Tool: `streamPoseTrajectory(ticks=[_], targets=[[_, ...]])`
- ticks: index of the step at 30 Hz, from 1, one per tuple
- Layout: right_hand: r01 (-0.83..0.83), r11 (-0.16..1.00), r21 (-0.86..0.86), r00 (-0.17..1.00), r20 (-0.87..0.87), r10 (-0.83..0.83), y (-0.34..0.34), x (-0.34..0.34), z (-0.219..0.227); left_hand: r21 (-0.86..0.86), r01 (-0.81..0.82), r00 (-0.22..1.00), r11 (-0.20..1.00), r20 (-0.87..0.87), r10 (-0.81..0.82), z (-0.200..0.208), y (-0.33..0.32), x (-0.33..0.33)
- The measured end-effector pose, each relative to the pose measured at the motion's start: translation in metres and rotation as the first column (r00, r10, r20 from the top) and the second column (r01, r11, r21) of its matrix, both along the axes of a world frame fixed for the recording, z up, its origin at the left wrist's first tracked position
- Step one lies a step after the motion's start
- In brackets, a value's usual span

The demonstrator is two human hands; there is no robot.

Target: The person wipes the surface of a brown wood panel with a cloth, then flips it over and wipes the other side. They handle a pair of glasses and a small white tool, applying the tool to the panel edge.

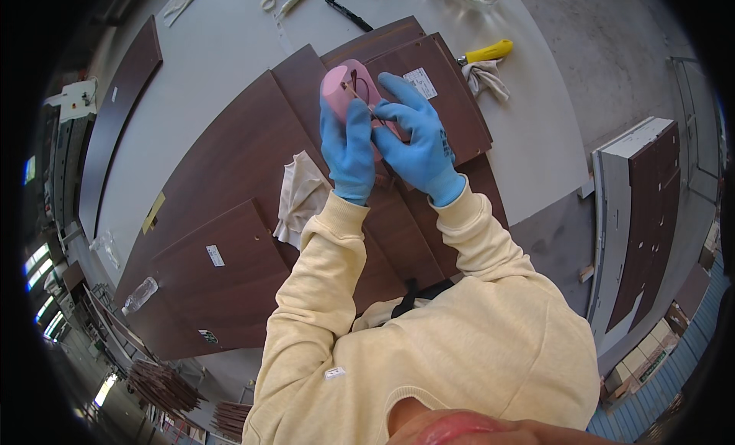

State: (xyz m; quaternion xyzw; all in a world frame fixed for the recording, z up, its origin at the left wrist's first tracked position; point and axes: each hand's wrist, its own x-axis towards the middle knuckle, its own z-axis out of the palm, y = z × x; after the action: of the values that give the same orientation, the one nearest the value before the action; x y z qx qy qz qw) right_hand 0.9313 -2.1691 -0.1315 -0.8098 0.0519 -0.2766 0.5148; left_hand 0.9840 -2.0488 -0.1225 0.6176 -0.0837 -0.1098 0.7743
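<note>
My left hand (349, 156), in a blue glove, is closed around a pink glasses case (334, 87) that stands open. A pair of eyeglasses (369, 88) with thin dark frames sits at the mouth of the case. Fingers of my right hand (421, 139), gloved in the same blue, close on the glasses near the case's right side; its index finger stretches out above. Both hands are over dark brown wooden panels (314, 101), one of which bears a white label (419, 83). The gloves hide the lower part of the case.
A crumpled pale cloth (300, 196) lies left of my forearms. Beyond the panels are a black marker (348, 14) and some tubes (292, 3). A yellow-handled tool (490, 52) rests on a rag (487, 81) at right. A plastic bottle (140, 296) lies at left.
</note>
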Motion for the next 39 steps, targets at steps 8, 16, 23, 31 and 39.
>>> streamPoseTrajectory(ticks=[8, 16, 23, 31, 39], targets=[[0.089, 0.946, -0.311, 0.978, -0.151, -0.142, -0.010, 0.004, 0.010, 0.043, 0.069, 0.995, 0.997, 0.064, -0.072, 0.002, 0.002, 0.003], [0.151, 0.983, -0.100, 0.988, -0.019, -0.154, -0.020, 0.006, -0.015, 0.147, 0.057, 0.980, 0.987, 0.181, -0.083, 0.003, 0.002, -0.003], [0.295, 0.877, 0.379, 0.953, -0.051, -0.299, -0.016, -0.001, 0.000, 0.094, -0.169, 0.974, 0.981, -0.134, 0.181, -0.015, 0.005, 0.012], [0.235, 0.693, 0.681, 0.971, -0.129, -0.203, -0.033, -0.029, 0.022, -0.390, -0.205, 0.919, 0.898, -0.391, 0.040, -0.056, 0.006, 0.131], [0.260, 0.572, 0.778, 0.965, -0.223, -0.136, -0.017, -0.044, 0.014, -0.344, -0.329, 0.726, 0.880, -0.688, 0.002, -0.049, -0.016, 0.280]])
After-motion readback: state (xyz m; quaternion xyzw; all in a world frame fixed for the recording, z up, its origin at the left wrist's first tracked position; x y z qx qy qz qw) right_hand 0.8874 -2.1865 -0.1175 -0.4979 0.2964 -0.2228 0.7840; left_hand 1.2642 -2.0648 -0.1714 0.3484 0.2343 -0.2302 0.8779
